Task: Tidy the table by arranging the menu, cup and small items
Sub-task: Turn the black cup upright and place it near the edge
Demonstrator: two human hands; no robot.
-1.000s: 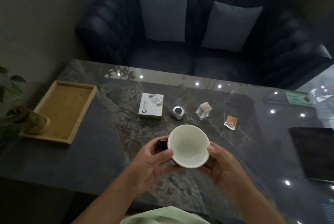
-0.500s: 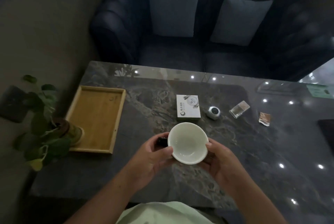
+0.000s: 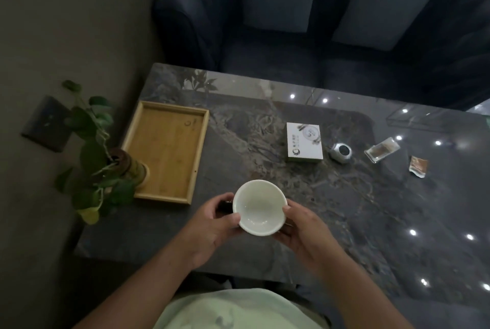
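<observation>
Head view: cup (image 3: pixel 259 207) clasped by fingers of left hand (image 3: pixel 212 225) and right hand (image 3: pixel 305 230), above counter (image 3: pixel 344 222), tray (image 3: pixel 165 151) nearer the left.

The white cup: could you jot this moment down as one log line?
held: white cup | by: left hand + right hand | cup: empty, above table | wooden tray: empty, left

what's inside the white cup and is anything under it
The white cup, held between the left hand and right hand, looks empty inside. A dark object peeks out beneath its left edge; the cup and fingers cover most of it.
</observation>
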